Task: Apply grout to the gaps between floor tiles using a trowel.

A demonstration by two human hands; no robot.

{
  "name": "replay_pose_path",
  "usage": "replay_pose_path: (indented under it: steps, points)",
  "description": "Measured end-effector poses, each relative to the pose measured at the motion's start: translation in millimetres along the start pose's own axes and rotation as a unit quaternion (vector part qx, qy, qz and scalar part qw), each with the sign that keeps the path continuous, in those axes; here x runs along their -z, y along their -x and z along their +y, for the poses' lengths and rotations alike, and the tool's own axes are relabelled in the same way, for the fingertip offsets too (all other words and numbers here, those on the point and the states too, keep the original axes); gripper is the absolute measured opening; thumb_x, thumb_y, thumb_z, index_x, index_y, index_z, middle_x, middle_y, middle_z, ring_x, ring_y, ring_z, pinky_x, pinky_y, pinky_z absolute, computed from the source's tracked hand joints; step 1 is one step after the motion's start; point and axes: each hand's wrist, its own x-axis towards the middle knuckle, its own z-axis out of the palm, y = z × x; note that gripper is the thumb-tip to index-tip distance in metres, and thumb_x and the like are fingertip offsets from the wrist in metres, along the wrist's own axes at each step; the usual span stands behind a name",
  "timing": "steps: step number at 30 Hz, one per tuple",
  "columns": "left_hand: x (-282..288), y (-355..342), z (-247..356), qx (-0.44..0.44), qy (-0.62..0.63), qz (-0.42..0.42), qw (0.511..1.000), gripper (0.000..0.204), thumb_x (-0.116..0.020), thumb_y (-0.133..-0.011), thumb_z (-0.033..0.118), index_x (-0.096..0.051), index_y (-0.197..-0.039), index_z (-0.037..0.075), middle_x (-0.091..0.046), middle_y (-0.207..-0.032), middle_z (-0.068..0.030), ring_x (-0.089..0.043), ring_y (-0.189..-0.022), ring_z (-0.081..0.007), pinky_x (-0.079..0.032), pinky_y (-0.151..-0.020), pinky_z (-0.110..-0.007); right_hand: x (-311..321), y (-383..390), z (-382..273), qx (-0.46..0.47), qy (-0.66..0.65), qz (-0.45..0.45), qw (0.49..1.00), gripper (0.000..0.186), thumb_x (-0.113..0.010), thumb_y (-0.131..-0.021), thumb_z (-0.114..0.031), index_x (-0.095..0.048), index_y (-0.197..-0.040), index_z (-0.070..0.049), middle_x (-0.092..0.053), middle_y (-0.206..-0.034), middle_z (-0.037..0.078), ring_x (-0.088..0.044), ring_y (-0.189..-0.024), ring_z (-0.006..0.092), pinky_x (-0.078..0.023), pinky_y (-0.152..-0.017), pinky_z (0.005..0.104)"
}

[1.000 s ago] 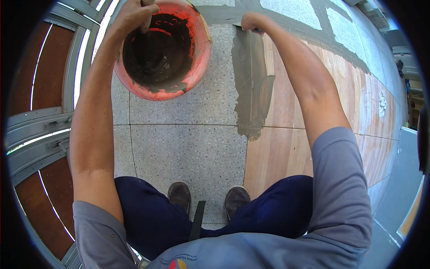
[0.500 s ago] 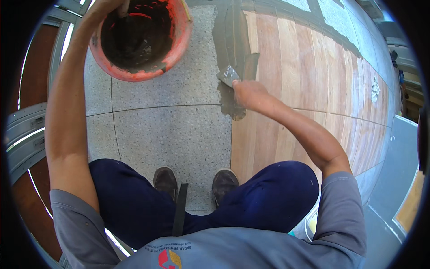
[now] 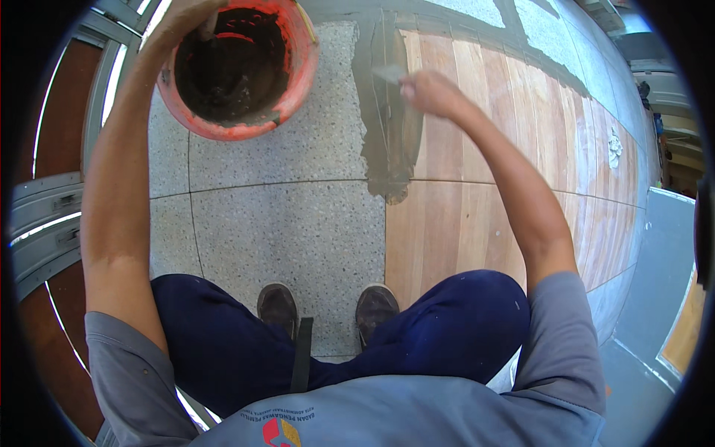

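My left hand (image 3: pixel 195 18) grips what looks like a tool handle (image 3: pixel 207 26) at the rim of a red bucket (image 3: pixel 294 89), which holds dark grey mix. My right hand (image 3: pixel 432 95) is closed on a metal putty knife (image 3: pixel 389 74), blurred, over a strip of wet grey mortar (image 3: pixel 383 167). That strip lies between speckled grey tile (image 3: pixel 268 216) and pale wood-look planks (image 3: pixel 473 130). The top of my left hand is partly cropped by the frame.
Grey metal frames with brown panels (image 3: pixel 59 119) line the left. More mortar (image 3: pixel 514 41) crosses tiles at the top. A crumpled white scrap (image 3: pixel 615 149) lies on the planks. A grey board (image 3: pixel 648 276) is at the right. My shoes (image 3: pixel 376 305) are below.
My right hand swept the knife down along the mortar strip, then moved back up it. The bucket and my left hand sit further left in view than a second ago.
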Motion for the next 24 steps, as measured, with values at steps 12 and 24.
replay_pose_path:
  steps: [12, 24]
  points:
    - [-2.1, -17.9, -5.1, -0.033, 0.042, -0.053, 0.997, 0.015, -0.065, -0.081, 0.011, -0.059, -0.068, 0.007, -0.056, -0.056, -0.0026, -0.053, -0.046, -0.0141, -0.041, -0.044, -0.031, 4.5, -235.7, 70.5, 0.045, 0.210, -0.121, 0.969, 0.030, -0.050, -0.085, -0.011, -0.070, -0.076, 0.011, -0.069, -0.074, 0.027, -0.071, -0.064, 0.0370, -0.057, -0.059, 0.0478]
    - [7.3, 0.1, -7.7, -0.025, 0.082, -0.038, 0.996, 0.017, -0.063, -0.079, 0.011, -0.061, -0.064, 0.004, -0.060, -0.051, -0.0093, -0.056, -0.043, -0.0185, -0.044, -0.043, -0.031, -95.5, 119.2, -40.3, -0.081, 0.034, -0.099, 0.991, 0.035, -0.050, -0.096, -0.015, -0.058, -0.126, 0.001, -0.070, -0.085, 0.024, -0.070, -0.079, 0.0411, -0.053, -0.067, 0.0551]
